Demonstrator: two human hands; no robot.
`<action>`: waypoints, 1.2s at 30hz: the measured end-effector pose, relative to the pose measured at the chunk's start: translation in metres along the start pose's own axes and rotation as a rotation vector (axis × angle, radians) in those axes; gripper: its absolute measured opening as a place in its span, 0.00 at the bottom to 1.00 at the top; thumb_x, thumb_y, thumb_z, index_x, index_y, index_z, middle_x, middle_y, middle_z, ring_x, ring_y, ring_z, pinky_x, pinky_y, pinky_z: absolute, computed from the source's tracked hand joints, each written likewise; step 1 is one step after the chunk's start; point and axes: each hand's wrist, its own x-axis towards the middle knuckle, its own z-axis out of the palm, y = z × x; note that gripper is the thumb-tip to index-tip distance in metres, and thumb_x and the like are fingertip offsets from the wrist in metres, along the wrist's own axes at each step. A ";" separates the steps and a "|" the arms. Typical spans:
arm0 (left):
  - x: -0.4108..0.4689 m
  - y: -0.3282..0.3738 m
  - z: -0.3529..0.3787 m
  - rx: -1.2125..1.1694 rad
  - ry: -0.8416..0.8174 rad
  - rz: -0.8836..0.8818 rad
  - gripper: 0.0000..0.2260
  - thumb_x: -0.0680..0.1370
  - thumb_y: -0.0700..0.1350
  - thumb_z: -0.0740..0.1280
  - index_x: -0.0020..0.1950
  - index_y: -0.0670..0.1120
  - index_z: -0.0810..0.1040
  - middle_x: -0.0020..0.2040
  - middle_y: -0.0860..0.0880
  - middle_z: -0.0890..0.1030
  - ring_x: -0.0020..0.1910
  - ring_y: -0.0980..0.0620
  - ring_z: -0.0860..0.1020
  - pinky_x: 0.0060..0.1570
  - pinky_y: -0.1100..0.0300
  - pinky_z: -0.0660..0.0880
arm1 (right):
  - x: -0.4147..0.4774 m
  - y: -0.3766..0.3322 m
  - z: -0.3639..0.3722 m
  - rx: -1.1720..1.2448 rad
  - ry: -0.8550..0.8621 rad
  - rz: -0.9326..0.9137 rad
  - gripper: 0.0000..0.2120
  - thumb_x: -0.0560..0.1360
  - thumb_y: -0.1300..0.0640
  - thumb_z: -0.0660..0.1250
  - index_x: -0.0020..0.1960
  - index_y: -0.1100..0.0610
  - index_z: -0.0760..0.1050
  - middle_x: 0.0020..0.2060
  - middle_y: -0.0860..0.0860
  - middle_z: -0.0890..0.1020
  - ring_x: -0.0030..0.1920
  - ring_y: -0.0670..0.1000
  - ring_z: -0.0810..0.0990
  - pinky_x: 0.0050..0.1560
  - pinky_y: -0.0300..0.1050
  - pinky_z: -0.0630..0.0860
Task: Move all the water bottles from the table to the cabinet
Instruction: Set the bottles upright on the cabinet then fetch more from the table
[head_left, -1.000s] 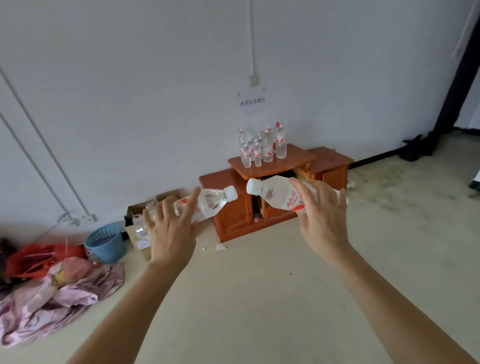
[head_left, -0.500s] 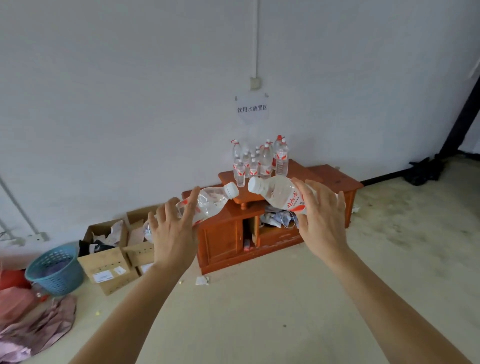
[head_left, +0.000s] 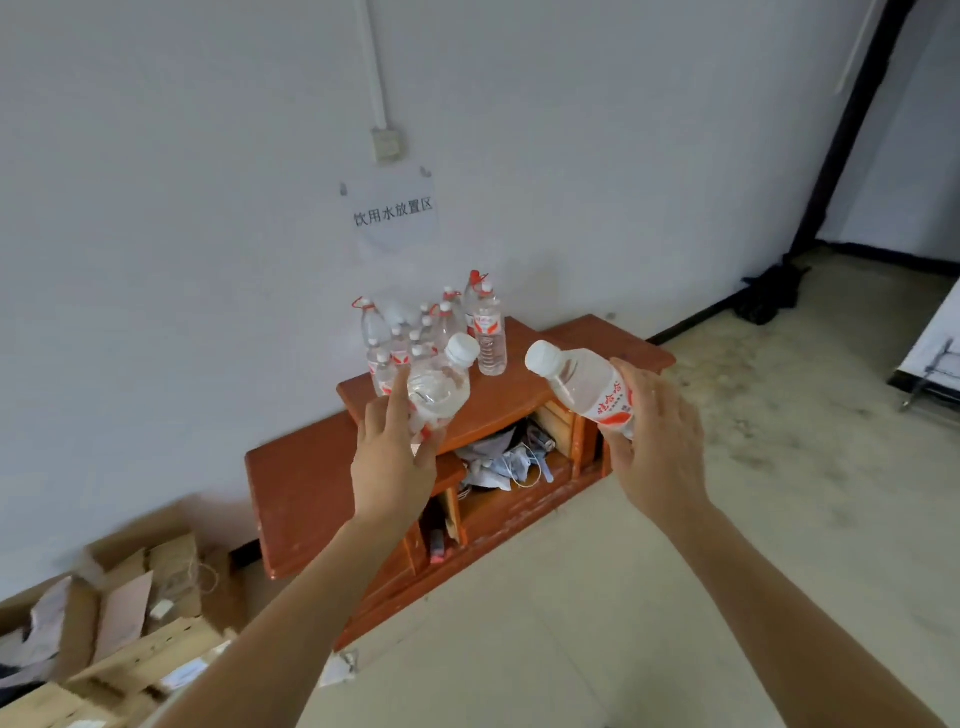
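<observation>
carrying step: the left hand (head_left: 395, 467) grips one water bottle (head_left: 439, 389) and the right hand (head_left: 660, 452) grips a second bottle (head_left: 592, 387), fingers curled round each, both held tilted above the cabinet (head_left: 306, 478). next move, by judgement: stand each upright beside the bottle group (head_left: 415, 332) on top without toppling it. the open compartment (head_left: 558, 418) holds crumpled papers (head_left: 498, 462); cardboard boxes (head_left: 171, 639) at left hold paper scraps.

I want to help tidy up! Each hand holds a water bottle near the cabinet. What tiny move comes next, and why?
Probably lower the left hand and stand its bottle on the bare cabinet top beside the standing bottles. It hovers tilted just over that spot, and the right hand grips a second bottle.
</observation>
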 end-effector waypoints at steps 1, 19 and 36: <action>0.017 0.000 0.019 -0.037 0.003 -0.030 0.35 0.79 0.52 0.70 0.81 0.59 0.53 0.71 0.48 0.69 0.64 0.44 0.74 0.54 0.46 0.78 | 0.013 0.014 0.011 0.009 -0.007 0.009 0.35 0.72 0.53 0.70 0.76 0.50 0.61 0.68 0.56 0.74 0.67 0.61 0.74 0.63 0.72 0.71; 0.310 -0.025 0.246 -0.154 0.047 -0.313 0.37 0.77 0.51 0.74 0.81 0.54 0.57 0.71 0.50 0.70 0.45 0.72 0.71 0.47 0.64 0.69 | 0.318 0.175 0.250 0.218 -0.247 0.001 0.39 0.71 0.60 0.78 0.76 0.51 0.61 0.67 0.55 0.75 0.67 0.58 0.75 0.64 0.65 0.75; 0.443 -0.172 0.393 -0.181 -0.012 -0.559 0.37 0.73 0.51 0.78 0.76 0.55 0.63 0.70 0.55 0.74 0.65 0.55 0.73 0.62 0.52 0.74 | 0.446 0.214 0.504 0.701 -0.668 0.346 0.40 0.71 0.60 0.80 0.69 0.44 0.56 0.63 0.46 0.75 0.62 0.44 0.78 0.51 0.27 0.75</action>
